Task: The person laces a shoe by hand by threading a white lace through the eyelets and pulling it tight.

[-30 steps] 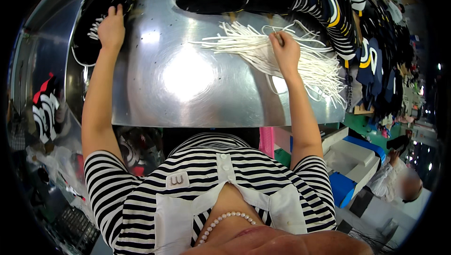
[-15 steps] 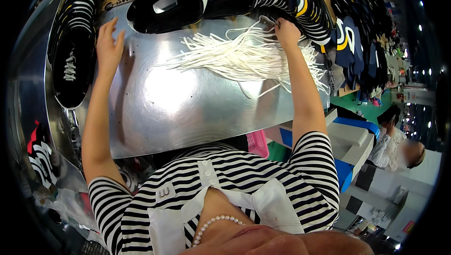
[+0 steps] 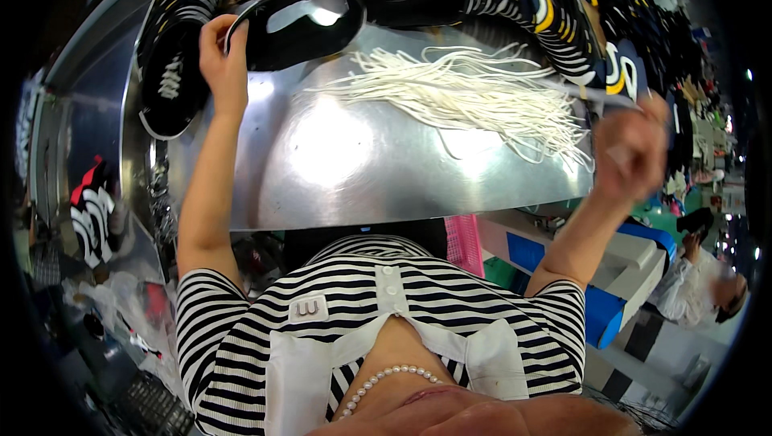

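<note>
My left hand (image 3: pixel 223 62) is closed on the left end of a black shoe upper (image 3: pixel 310 38), thumb and fingers pinching its edge. The upper lies tilted at the far side of the metal table, its glossy inside catching the light. My right hand (image 3: pixel 633 155) is raised beyond the table's right edge, smeared by motion, fingers curled. A blurred pale streak, seemingly a white shoelace (image 3: pixel 591 95), trails leftward from its fingertips. Between my hands lies a loose bundle of white shoelaces (image 3: pixel 470 98) on the table.
A row of nested black uppers (image 3: pixel 170 90), the front one laced, curves along the left. More striped uppers (image 3: pixel 555 34) line the far right. The shiny metal table (image 3: pixel 322 187) ends before my body. A pink basket (image 3: pixel 463 247) and a blue-grey machine (image 3: pixel 619 275) stand below right.
My left hand has moved onto the black upper and taken hold of its end. My right hand has swung right and nearer, drawing a lace from the bundle. The view has shifted slightly.
</note>
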A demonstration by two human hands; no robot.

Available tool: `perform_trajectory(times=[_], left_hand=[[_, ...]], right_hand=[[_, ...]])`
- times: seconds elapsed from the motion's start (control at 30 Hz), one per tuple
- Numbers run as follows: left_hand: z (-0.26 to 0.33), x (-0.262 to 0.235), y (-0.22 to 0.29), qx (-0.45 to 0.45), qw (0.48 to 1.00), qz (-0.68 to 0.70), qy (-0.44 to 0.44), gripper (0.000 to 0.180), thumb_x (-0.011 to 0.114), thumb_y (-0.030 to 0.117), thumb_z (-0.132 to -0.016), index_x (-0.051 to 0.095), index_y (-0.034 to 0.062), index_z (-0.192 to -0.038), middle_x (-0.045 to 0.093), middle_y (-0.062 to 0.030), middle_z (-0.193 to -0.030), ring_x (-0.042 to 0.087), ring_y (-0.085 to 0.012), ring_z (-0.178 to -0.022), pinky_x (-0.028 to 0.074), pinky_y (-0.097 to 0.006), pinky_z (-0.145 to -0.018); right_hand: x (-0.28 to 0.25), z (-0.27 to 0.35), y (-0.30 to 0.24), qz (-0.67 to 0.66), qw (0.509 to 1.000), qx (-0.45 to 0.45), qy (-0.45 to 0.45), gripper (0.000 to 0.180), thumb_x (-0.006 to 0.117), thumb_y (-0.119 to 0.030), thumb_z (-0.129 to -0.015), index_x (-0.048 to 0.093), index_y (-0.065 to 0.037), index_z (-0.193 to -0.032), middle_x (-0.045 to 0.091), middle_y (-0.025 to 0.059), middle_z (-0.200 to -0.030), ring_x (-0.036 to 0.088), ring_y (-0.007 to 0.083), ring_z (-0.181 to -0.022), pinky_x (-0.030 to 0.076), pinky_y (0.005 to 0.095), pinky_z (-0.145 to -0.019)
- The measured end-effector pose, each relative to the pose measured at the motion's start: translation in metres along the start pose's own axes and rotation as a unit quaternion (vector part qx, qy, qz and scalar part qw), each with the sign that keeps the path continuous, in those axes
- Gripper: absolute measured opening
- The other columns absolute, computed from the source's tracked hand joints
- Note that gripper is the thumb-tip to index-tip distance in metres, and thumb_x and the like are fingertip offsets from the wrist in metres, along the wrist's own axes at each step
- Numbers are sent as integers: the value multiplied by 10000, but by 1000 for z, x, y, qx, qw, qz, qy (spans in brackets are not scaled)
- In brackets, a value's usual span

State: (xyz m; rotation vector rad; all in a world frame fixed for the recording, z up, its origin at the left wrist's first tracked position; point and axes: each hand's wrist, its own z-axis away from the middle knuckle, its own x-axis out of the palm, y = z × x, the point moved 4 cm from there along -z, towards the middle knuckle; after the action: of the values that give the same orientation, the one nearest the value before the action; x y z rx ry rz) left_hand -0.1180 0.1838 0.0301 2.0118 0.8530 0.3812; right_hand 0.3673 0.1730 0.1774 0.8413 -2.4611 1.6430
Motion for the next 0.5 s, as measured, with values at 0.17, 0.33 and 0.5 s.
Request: perform_trajectory(times=[0.17,0.33,0.5], left_hand=[[121,-15,146,273,925,-230,-132,209,683,75,-723,637,65,-927,584,-105,-928,576,-314,-873,457,-425,-779],[240,32,102,187,873,-259,-368,470,738,194,-726,621,91,-1170,568,-132,-1206,544,-312,-1100,416,-458,-885],[175,-18,90,229,901,-240,-281,338,728,164,-777,630,20,-1067,620,-171,-1148,588,-367,-1095,471,-464,-919]], right_hand=[[60,32,-40,-154,970,-146,-123,118,627,-35,-880,568,-62,-978,584,-53,-590,463,29,-393,240,161,-376],[67,66,52,97,995,31,6,97,574,-74,-932,547,12,-897,517,75,-648,412,92,-457,286,205,-423],[101,102,93,175,975,116,-71,81,654,-72,-874,618,-8,-838,581,57,-868,489,69,-632,362,190,-573]])
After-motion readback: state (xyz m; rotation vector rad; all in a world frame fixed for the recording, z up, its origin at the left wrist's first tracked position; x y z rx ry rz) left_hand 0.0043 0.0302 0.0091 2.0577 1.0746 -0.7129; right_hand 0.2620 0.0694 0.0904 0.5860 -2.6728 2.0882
